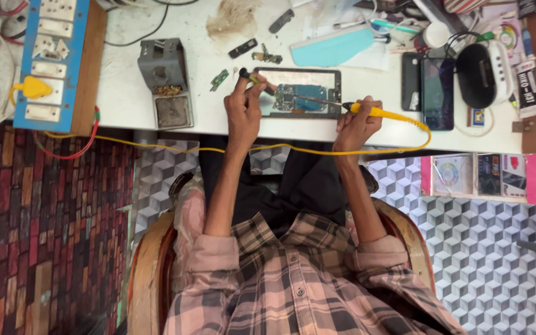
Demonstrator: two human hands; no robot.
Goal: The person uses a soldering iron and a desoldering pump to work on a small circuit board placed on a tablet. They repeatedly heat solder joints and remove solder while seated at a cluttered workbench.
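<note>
Soldering iron point(376, 112) with a yellow handle sits just right of the frame's centre, gripped in my right hand point(356, 126), fingers closed round the handle; its thin metal tip reaches left onto the opened tablet point(299, 93) lying at upper centre on the white workbench point(125, 93). I count one tablet, back off, with one blue circuit board point(300, 97) showing inside its dark frame. My left hand point(243, 111) is closed in a pinch on a small dark-tipped tool point(247, 76) at the tablet's left edge; I cannot tell exactly what that tool is. One yellow cable point(218, 149) runs from the iron's handle along the bench's front edge toward the upper left, where one yellow plug point(32, 89) sits in a blue switchboard point(51, 62). One grey metal iron stand point(165, 84) stands left of the tablet; its upper tray holds brass-coloured wool, its lower tray a dark sponge. One small green board point(219, 79) lies between stand and tablet. Two dark phones point(429, 87) lie side by side at the right, beside one black-and-white device point(484, 74). One pale blue sheet point(333, 48) lies above the tablet.
</note>
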